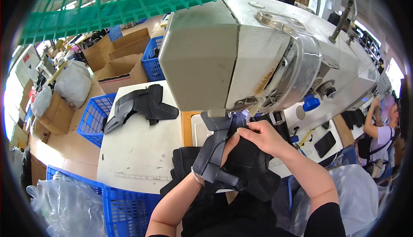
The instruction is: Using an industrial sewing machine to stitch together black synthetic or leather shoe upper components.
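A dark grey and black shoe upper (223, 151) sits under the head of a large off-white sewing machine (258, 52). My right hand (262, 136) pinches its top edge close to the needle area. My left hand (230, 146) is mostly hidden beneath the piece; only a few fingers and the wrist with a thin bracelet show, gripping it from below. More black pieces (185, 159) lie stacked on the table just left of my left forearm.
A pile of dark cut pieces (142, 106) rests at the far side of the white table (137, 151). Blue plastic crates (92, 118), cardboard boxes (122, 71) and filled plastic bags (73, 82) stand to the left. Another person (380, 133) works at the right.
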`<state>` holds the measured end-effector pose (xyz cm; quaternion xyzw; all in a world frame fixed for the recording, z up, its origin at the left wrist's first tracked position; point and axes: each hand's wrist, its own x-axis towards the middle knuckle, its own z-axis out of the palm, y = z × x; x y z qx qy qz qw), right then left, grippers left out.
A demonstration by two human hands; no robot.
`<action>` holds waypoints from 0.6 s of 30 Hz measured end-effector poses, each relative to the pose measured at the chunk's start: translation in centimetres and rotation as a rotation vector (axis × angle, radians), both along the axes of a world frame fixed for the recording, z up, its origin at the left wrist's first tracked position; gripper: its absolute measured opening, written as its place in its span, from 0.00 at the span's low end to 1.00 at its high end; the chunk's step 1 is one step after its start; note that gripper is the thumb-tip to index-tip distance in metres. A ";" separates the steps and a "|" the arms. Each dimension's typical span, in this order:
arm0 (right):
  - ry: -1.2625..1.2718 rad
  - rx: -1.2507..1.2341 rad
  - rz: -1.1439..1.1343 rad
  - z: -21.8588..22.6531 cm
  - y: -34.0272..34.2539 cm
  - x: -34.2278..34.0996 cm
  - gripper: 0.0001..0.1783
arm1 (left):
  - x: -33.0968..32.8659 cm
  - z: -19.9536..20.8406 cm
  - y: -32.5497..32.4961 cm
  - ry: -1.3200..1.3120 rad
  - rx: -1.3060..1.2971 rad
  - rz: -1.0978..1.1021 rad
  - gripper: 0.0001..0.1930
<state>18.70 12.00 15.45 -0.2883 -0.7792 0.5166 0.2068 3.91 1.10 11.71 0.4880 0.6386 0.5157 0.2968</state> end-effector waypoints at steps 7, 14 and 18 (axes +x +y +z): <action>0.080 0.173 -0.050 -1.3 -0.1 0.4 0.20 | -2.3 -0.9 -1.6 0.695 0.561 0.657 0.16; 0.161 0.326 -0.160 -1.3 -1.3 -0.1 0.10 | -3.9 0.0 0.6 0.915 0.785 0.153 0.24; 0.180 0.248 -0.107 -1.7 -1.0 0.0 0.07 | -4.0 -1.1 1.7 0.876 0.902 0.132 0.24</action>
